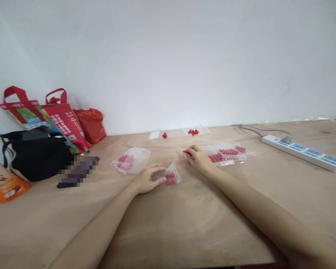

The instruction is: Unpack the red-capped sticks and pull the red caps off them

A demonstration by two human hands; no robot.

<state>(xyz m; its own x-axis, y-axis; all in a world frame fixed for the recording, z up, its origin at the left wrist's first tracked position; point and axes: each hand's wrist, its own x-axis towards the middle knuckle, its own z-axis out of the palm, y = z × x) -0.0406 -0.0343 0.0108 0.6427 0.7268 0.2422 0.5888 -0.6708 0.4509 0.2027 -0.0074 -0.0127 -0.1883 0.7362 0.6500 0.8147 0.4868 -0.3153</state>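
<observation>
My left hand (149, 179) is closed on a clear zip bag (176, 171), its fingers and thumb pinching the bag's left part. Red pieces (170, 178) show inside that bag. My right hand (197, 158), to the right and a bit farther off, pinches a small red piece (186, 152); its exact kind is too small to make out. Beside the right hand lies a row of red pieces (217, 157) on or in clear bags (246, 152). Left of the hands, more clear bags (141, 155) lie flat with red pieces (126, 161) in or under them.
By the wall, small red parts (193, 132) and another red part (164, 135) lie on clear bags. A white power strip (302, 151) with a grey cable is at right. At left stand shopping bags (64, 121), a black bag (36, 153) and an orange pouch (9, 188).
</observation>
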